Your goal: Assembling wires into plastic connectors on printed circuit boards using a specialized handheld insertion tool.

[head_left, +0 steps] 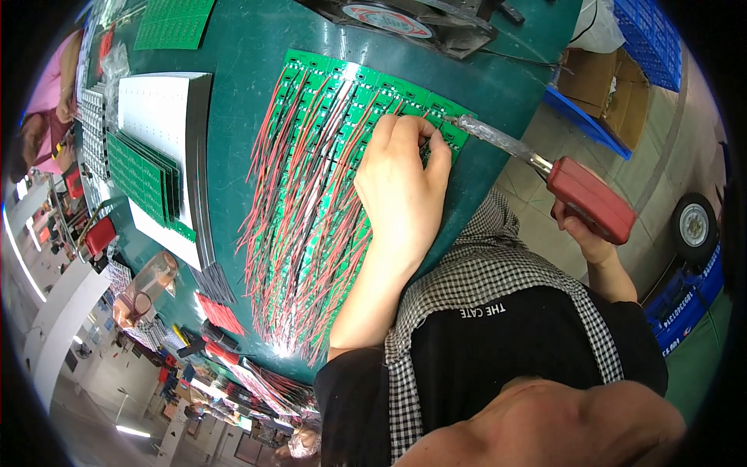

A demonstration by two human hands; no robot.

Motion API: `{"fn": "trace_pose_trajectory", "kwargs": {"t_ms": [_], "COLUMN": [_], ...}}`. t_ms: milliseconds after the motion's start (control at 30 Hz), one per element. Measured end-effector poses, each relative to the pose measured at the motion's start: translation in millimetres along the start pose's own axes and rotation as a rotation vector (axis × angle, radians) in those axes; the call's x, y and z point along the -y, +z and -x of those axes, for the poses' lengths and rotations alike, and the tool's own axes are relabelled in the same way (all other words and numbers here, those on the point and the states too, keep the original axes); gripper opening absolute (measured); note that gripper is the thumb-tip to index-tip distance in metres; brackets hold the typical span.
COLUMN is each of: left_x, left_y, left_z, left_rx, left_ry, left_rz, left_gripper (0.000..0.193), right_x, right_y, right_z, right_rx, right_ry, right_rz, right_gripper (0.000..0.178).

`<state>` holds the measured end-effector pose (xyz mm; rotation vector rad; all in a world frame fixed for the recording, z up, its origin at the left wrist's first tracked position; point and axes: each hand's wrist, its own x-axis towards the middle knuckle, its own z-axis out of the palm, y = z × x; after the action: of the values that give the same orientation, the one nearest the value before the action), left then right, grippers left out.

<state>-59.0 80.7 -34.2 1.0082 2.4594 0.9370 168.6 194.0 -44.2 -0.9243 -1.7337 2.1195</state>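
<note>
The left hand (405, 183) presses flat on the wired green circuit boards (342, 148); the right hand (583, 233), fist shut, aims a red-handled soldering iron (545, 167) leftward at them.

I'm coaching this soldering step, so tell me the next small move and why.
Probably bring the iron tip a little further left, onto the board edge under the left hand. The right hand holds the iron with its tip already at the top right corner of the green boards, while the left fingers press there among the red wires.
</note>
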Motion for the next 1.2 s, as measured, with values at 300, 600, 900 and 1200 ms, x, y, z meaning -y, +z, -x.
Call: {"fn": "trace_pose_trajectory", "kwargs": {"t_ms": [300, 600, 900, 1200], "left_x": [0, -1, -2, 11], "left_y": [0, -2, 3, -27], "left_z": [0, -2, 4, 34], "left_rx": [-0.002, -0.004, -0.037, -0.173], "left_ry": [-0.012, -0.020, 0.102, 0.134], "left_rz": [-0.010, -0.012, -0.044, -0.192], "left_gripper": [0.008, 0.008, 0.005, 0.005], "right_x": [5, 1, 29, 123], "right_y": [-10, -4, -18, 15], "right_z": [-12, -2, 1, -175], "right_rx": [0.084, -0.016, 0.029, -0.368], "right_ry": [-0.560, -0.132, -0.433, -0.615], "right_rz": [0.862, 0.237, 0.035, 0.657], "right_gripper": [0.059, 0.062, 0.067, 0.025]}}
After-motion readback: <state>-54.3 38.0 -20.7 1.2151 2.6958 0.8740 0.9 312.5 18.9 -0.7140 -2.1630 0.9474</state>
